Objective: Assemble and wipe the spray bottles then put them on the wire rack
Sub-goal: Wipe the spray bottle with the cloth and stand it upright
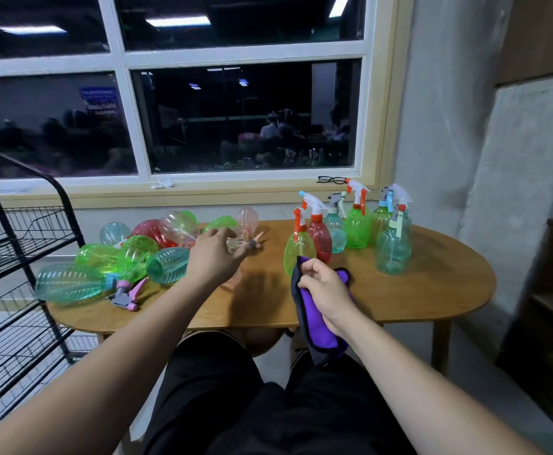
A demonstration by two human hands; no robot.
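**A:** Where are the spray bottles?
**B:** The assembled bottles (357, 224) stand on the right of the bench (416, 290). The loose bottles (130, 254) lie piled on the left, near the wire rack (22, 244).
**A:** And the fingers?
**B:** The right hand (322, 284) clutches a purple cloth (318, 323). The left hand (214, 254) is at a clear bottle (239, 243), but it's too blurred to tell whether it grips.

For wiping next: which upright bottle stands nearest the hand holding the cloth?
The front green bottle, just behind the right hand and purple cloth; others stand farther back.
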